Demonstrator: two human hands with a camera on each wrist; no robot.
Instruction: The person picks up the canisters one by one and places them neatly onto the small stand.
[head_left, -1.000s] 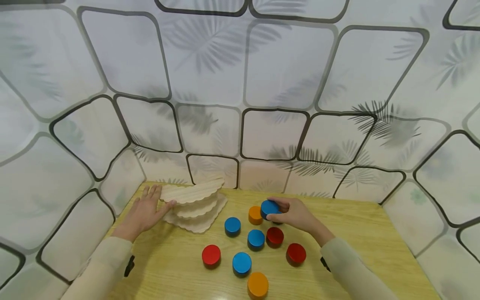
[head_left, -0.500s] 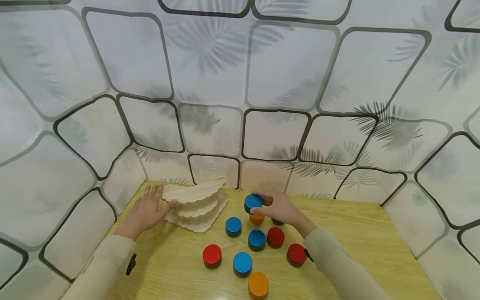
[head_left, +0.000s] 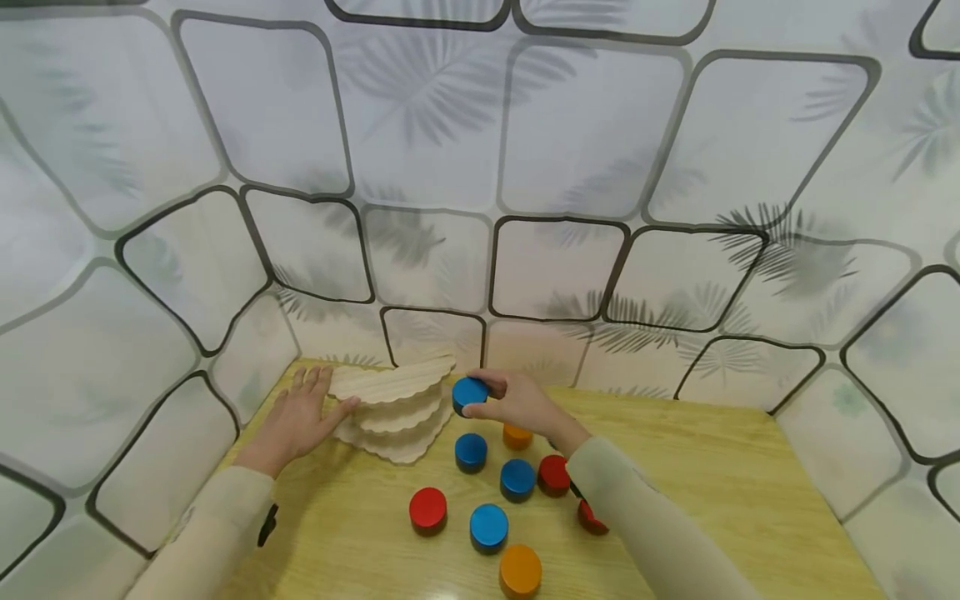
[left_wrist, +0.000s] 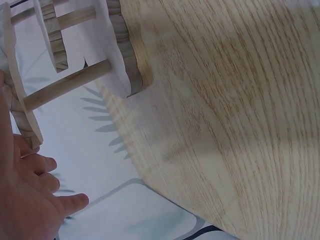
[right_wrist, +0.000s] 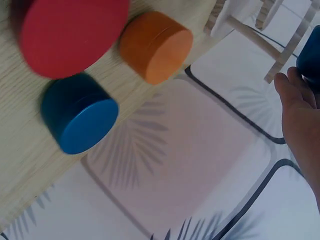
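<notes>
My right hand (head_left: 525,404) grips a small blue round canister (head_left: 468,393) between thumb and fingers, up beside the right end of the tiered wooden stand (head_left: 401,379). In the right wrist view, part of this canister (right_wrist: 310,55) shows at the right edge, with the fingertips against it. The stand has scalloped tiers joined by wooden rods, as the left wrist view shows. My left hand (head_left: 296,421) holds the left end of its top tier (left_wrist: 20,95), the thumb along the front and the fingers behind; the thumb is mostly hidden in the left wrist view.
More blue canisters (head_left: 471,452), red ones (head_left: 428,510) and orange ones (head_left: 521,571) stand on the wooden table (head_left: 675,467). My right forearm partly covers a red canister (head_left: 591,518). A patterned curtain (head_left: 555,267) encloses the table's back and sides.
My right hand has carried the blue canister leftward, from above the orange canister's right side, past it, to the stand's right end. The left hand has kept its place on the stand.
</notes>
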